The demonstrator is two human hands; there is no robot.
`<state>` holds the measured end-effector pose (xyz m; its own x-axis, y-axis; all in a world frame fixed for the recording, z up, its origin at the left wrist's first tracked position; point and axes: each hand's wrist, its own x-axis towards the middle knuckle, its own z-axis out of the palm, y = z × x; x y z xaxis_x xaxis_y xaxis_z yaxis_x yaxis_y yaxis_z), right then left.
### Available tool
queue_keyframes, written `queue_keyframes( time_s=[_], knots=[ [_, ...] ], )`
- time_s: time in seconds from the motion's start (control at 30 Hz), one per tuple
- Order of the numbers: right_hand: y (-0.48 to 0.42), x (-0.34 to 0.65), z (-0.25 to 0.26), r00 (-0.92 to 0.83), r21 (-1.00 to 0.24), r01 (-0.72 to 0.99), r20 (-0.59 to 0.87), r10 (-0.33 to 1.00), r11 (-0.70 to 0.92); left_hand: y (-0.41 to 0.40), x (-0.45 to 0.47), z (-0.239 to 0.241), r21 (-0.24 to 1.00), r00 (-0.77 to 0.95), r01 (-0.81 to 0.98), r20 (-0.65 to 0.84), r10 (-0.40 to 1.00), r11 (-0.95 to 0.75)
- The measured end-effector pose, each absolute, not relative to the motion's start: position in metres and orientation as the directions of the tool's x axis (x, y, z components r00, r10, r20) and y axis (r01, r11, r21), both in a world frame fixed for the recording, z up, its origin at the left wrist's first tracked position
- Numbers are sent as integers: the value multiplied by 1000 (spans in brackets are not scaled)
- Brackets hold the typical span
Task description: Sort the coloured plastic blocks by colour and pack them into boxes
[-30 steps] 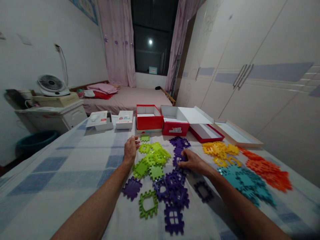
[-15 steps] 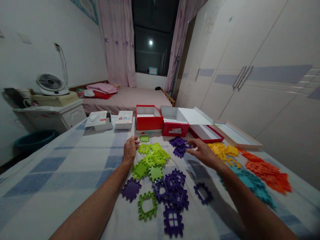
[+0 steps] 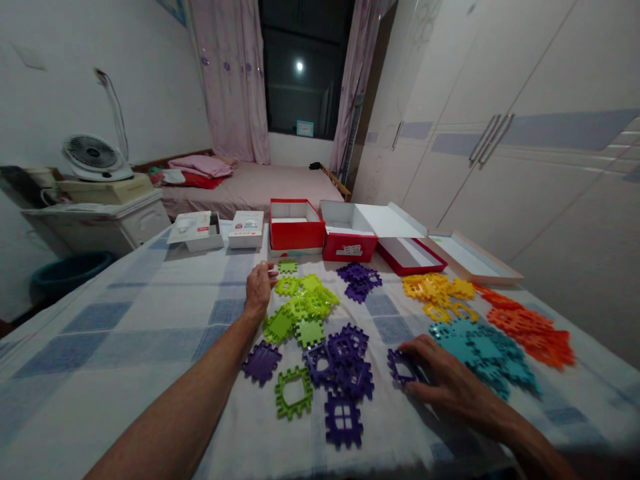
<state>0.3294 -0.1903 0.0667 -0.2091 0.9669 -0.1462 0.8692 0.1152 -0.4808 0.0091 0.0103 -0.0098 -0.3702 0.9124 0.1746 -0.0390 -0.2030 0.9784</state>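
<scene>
My right hand (image 3: 435, 377) grips the right edge of a purple hollow building piece (image 3: 393, 368), its thumb and fingers on either side. That piece lies on the cloth, with toothed edges. My left hand (image 3: 259, 287) rests at the left of the lime-green pieces (image 3: 307, 303), its fingers loosely apart with nothing in them. Just beyond its fingertips lies a small green piece (image 3: 288, 267). Between the hands sits a cluster of purple pieces (image 3: 345, 360). A green hollow piece (image 3: 293, 393) and a flat purple piece (image 3: 262, 363) lie nearer me.
Another purple pile (image 3: 358, 281) lies farther back. Right of it are yellow pieces (image 3: 434, 290), teal pieces (image 3: 480, 347) and orange pieces (image 3: 530, 327). A red open box (image 3: 297, 235), a second red box (image 3: 349, 247), a red-rimmed lid (image 3: 413, 265) and white boxes (image 3: 246, 230) line the back.
My right hand has left the far purple pile and come nearer, down to the single purple hollow piece. My left hand has stayed beside the green pieces. The view has shifted slightly.
</scene>
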Motion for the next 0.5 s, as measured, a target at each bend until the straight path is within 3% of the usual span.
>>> queue_keyframes(
  time_s=[0.23, 0.4, 0.5],
  knots=[
    [-126, 331, 70, -42, -582, 808, 106, 994, 96, 12, 7, -13, 981, -367, -21, 174, 914, -195],
    [-56, 317, 65, 15, -490, 864, 254, 967, 115, 9, 8, -9, 982, -362, -40, 160, 918, -187],
    [-63, 300, 67, -79, -432, 884, 244, 967, 181, 7, 10, -6, 981, -369, -57, 152, 917, -185]
  ],
)
